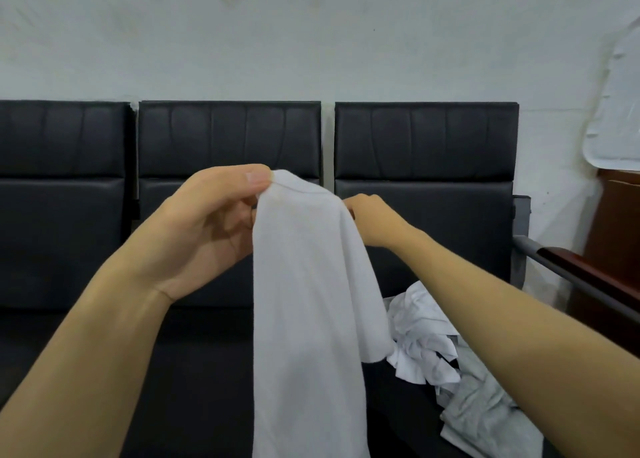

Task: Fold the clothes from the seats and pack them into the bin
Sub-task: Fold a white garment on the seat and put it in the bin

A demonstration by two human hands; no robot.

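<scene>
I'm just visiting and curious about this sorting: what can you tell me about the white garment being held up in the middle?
The white garment looks like soft, thin knit cloth, plain and unprinted. It hangs lengthwise in front of the black seats, bunched narrow, its lower end running out of the picture. A seamed edge shows at its top. The left hand pinches that top edge between thumb and fingers; the right hand grips it from behind, its fingers partly hidden. What kind of garment it is cannot be told.

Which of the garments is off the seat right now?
The white garment, pinched at its top by the left hand and right hand. The crumpled white clothes and grey garment lie on the right-hand seat.
</scene>
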